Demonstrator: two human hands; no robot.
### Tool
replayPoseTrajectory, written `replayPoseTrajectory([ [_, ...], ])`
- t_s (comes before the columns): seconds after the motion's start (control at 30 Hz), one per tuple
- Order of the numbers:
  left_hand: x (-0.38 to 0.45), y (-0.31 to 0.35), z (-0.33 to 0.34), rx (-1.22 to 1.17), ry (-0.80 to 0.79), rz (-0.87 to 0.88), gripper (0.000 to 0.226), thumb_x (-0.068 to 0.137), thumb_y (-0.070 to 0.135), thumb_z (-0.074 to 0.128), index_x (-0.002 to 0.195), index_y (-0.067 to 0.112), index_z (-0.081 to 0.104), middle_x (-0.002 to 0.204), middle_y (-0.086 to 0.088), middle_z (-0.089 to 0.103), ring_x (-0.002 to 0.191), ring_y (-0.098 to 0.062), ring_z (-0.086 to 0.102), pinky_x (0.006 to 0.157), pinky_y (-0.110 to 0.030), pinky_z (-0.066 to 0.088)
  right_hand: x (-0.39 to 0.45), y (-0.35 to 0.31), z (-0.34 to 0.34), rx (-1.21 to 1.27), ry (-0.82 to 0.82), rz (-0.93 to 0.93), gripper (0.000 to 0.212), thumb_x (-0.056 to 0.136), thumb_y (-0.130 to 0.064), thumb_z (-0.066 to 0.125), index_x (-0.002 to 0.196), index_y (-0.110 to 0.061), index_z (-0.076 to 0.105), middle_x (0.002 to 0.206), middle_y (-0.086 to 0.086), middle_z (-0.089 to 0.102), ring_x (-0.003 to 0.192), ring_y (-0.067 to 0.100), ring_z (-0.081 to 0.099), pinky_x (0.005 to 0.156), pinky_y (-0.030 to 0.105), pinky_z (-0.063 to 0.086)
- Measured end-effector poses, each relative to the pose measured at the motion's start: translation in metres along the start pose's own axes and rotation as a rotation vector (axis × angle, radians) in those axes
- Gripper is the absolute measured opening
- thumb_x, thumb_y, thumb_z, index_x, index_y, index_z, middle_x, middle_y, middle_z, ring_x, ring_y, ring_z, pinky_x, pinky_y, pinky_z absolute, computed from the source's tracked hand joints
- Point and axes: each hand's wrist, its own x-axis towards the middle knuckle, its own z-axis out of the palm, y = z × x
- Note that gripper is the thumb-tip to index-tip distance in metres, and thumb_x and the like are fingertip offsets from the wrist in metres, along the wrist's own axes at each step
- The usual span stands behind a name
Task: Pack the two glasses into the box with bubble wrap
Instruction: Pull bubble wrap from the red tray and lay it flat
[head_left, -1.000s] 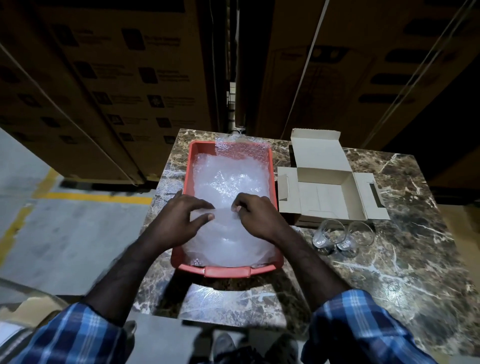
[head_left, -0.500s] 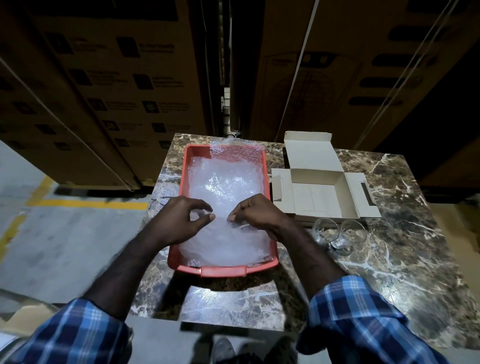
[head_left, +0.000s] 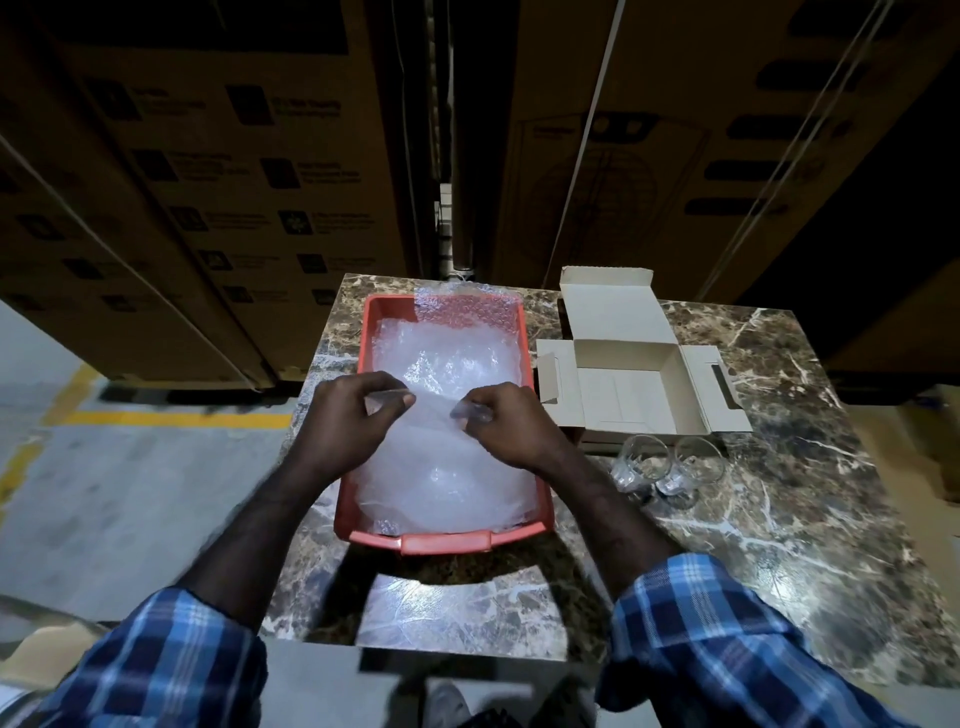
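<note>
Head: left hand (head_left: 345, 423), right hand (head_left: 511, 428) pinch bubble wrap (head_left: 441, 457)

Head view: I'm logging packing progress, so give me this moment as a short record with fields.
surface: marble table
bubble wrap: piled in the red tray
left hand: pinches a sheet of the wrap
right hand: pinches the same sheet
cardboard box: open, flaps spread, empty, right of the tray
two glasses: unwrapped, side by side on the table in front of the box
</note>
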Motion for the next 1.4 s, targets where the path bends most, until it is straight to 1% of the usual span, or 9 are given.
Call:
replayPoseTrajectory([
  [0.3,0.043,0.034,-0.028,-0.158,-0.005,0.071,0.021,0.082,0.013,0.080,0.102,0.012,0.074,0.093,0.004,0.071,0.078,0.015,0.061,0.069,-0.004,0.045,0.010,-0.033,-0.072,0.061,0.263,-0.144,0.019,0.100,-0.014,0.057,0.109,-0.015,0.074,0.098,-0.008,0.071,0.085,-0.005,0.061,0.074,0.016,0.046],
  [0.4,0.060,0.057,-0.029,-0.235,0.040,0.117,0.019,0.083,0.011,0.079,0.101,0.008,0.075,0.093,0.000,0.073,0.078,0.007,0.063,0.070,-0.009,0.046,0.006,-0.035,-0.097,0.167,0.251,-0.155,0.022,0.103,-0.026,0.052,0.110,-0.018,0.071,0.103,-0.006,0.073,0.099,0.007,0.067,0.087,0.030,0.052],
  [0.53,0.073,0.087,-0.029,-0.347,0.097,0.165,0.012,0.088,0.007,0.073,0.094,0.017,0.072,0.074,0.014,0.072,0.070,0.006,0.065,0.066,-0.009,0.048,0.000,-0.030,-0.122,0.233,0.249,-0.182,0.030,0.104,-0.031,0.051,0.110,-0.011,0.072,0.099,-0.001,0.075,0.090,0.009,0.071,0.082,0.030,0.055],
  [0.67,0.081,0.100,-0.024,-0.382,0.079,0.196,0.014,0.094,0.014,0.068,0.087,0.026,0.071,0.073,0.010,0.073,0.067,-0.010,0.069,0.068,-0.027,0.059,-0.009,-0.022,-0.140,0.359,0.250,-0.153,0.030,0.103,-0.031,0.053,0.112,-0.009,0.071,0.098,0.004,0.076,0.085,0.017,0.073,0.068,0.022,0.051],
  [0.73,0.080,0.104,-0.021,-0.393,0.079,0.193,0.011,0.095,0.018,0.066,0.087,0.023,0.072,0.074,0.007,0.073,0.068,-0.012,0.068,0.070,-0.032,0.060,-0.013,-0.016,-0.143,0.421,0.218,-0.125,0.032,0.103,-0.035,0.051,0.112,-0.011,0.071,0.098,0.003,0.076,0.088,0.021,0.073,0.076,0.036,0.056],
  [0.83,0.068,0.107,-0.019,-0.409,0.093,0.154,0.014,0.095,0.010,0.065,0.086,0.019,0.071,0.071,0.014,0.073,0.066,0.000,0.066,0.065,-0.017,0.054,-0.018,-0.009,-0.138,0.536,0.118,-0.050,0.031,0.104,-0.035,0.049,0.104,-0.014,0.072,0.099,0.003,0.076,0.092,0.026,0.072,0.089,0.048,0.054],
  [1.1,0.000,0.051,-0.007,-0.280,0.012,-0.121,0.027,0.082,0.006,0.078,0.085,0.034,0.079,0.089,0.015,0.076,0.083,0.001,0.070,0.075,-0.012,0.053,-0.024,0.018,-0.086,0.237,-0.232,-0.093,0.018,0.093,-0.020,0.070,0.105,-0.010,0.077,0.109,0.002,0.075,0.097,0.014,0.069,0.089,0.030,0.053],
  [1.23,-0.040,0.028,0.009,-0.254,-0.030,-0.237,0.026,0.079,-0.003,0.078,0.080,0.023,0.077,0.080,0.013,0.076,0.075,0.001,0.068,0.073,-0.011,0.052,-0.026,0.026,-0.061,0.052,-0.405,-0.087,0.019,0.091,-0.026,0.072,0.106,-0.016,0.078,0.108,-0.003,0.075,0.090,0.003,0.064,0.079,0.022,0.048],
  [1.4,-0.055,0.018,0.020,-0.234,-0.001,-0.235,0.015,0.080,0.004,0.080,0.087,0.017,0.077,0.085,0.006,0.078,0.077,-0.004,0.072,0.073,-0.016,0.053,-0.023,0.006,-0.044,0.005,-0.294,-0.109,0.048,0.086,-0.058,0.068,0.115,-0.020,0.073,0.114,-0.003,0.072,0.100,0.010,0.065,0.088,0.031,0.052],
])
